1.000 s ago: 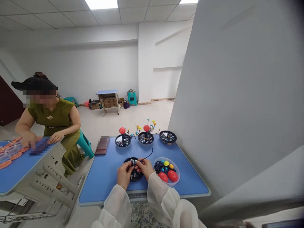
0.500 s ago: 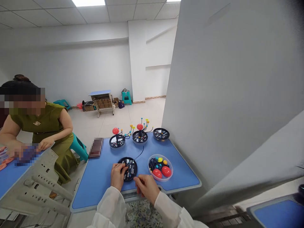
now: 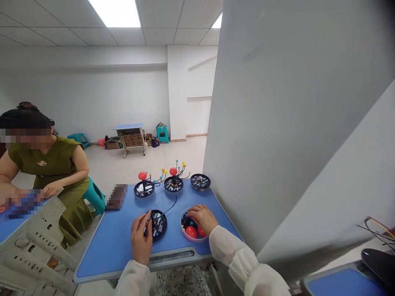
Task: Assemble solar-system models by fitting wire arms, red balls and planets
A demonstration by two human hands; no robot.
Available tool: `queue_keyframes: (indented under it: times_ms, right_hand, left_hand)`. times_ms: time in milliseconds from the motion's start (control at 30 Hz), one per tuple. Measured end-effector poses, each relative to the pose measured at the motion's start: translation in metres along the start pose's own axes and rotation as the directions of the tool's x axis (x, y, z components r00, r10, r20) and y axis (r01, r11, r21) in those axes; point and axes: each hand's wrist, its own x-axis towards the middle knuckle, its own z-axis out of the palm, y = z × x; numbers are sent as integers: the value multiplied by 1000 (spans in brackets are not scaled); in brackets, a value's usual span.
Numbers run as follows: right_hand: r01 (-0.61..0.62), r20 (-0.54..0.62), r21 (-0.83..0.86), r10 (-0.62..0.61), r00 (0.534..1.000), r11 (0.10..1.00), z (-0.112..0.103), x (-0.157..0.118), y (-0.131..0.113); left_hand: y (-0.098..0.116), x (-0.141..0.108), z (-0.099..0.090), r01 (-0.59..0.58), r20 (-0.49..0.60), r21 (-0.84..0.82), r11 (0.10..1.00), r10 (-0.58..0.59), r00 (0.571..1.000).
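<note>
Black disc [image 3: 159,227] flat on the blue desk [image 3: 106,246], near the close edge; taken here as the clock's centre, twelve pointing away from the wearer. Thin dark stem [image 3: 171,206] reaching out from it towards one o'clock. At nine, left hand [image 3: 142,240], fingers and thumb loosely curled over the rim, probably to steady the disc; cannot tell how tightly closed, or on what beneath the fingers. At three, clear tub [image 3: 195,240] with red balls [image 3: 191,232] and dark parts inside, presumably placed there for easy reach by the right hand [image 3: 203,218], dipping in over the far side; fingertips hidden, so cannot tell their spread or any hold. Farther out, at eleven and one, two red-topped models [image 3: 144,190], and between one and two a spare disc [image 3: 200,181], seemingly set back for working room. At ten, well apart, seated co-worker [image 3: 46,164] in green.
</note>
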Motion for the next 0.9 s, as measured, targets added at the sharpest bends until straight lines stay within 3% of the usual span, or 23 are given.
queue_keyframes:
  times_ms: [167, 333, 467, 567, 667, 733, 900]
  right_hand:
    - [89, 81, -71, -83, 993, 994, 2, 11, 2]
    - [102, 83, -75, -96, 992, 992, -33, -2, 15]
    - [113, 9, -39, -112, 994, 993, -60, -13, 10]
    - [116, -30, 0, -116, 993, 993, -65, -20, 2]
    - [86, -56, 82, -82, 995, 993, -58, -25, 1]
    - [23, -39, 78, -20, 999, 997, -51, -25, 3]
    - [-131, 149, -148, 153, 977, 980, -36, -12, 6]
  left_hand:
    - [29, -9, -1, -9, 92, -86, 996, 17, 996]
    - [60, -2, 13, 75, 237, -198, 977, -26, 971]
    - [91, 5, 38, 268, 456, -342, 901, -90, 885]
    - [104, 5, 55, 458, 544, -463, 759, -165, 823]
    - [104, 5, 58, 565, 538, -568, 598, -249, 805]
    - [98, 4, 52, 593, 499, -594, 544, -330, 802]
    - [79, -7, 25, 628, 439, -629, 459, -457, 774]
